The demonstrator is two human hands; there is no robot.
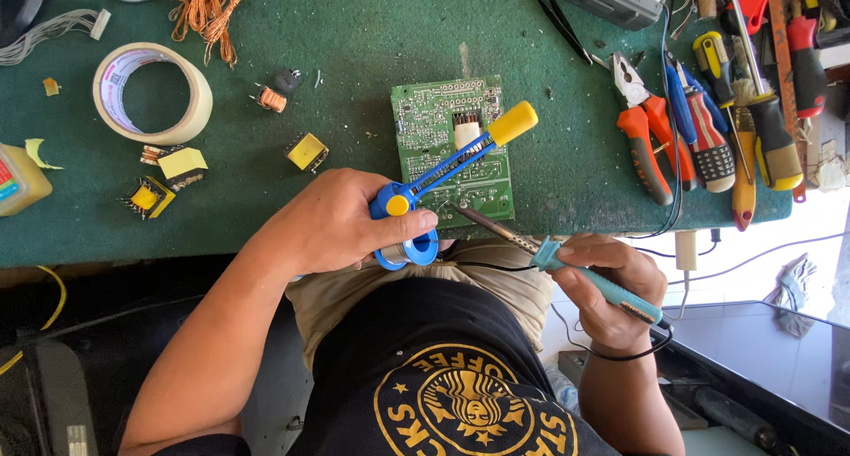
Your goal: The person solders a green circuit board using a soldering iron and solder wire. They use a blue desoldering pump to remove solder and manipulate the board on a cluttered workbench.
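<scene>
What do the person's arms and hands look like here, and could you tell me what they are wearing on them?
Both forearms are bare, with no sleeves in view and no gloves on the left hand or the right hand. A thin black band circles the right wrist. No rings or watch show. The person wears a black shirt with a yellow round print.

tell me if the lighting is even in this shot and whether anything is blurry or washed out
Head view: the green mat and circuit board are evenly lit and sharp; the floor at right is washed out by bright daylight; the lower left under the bench is dark; edges bow slightly, wide-angle.
</scene>
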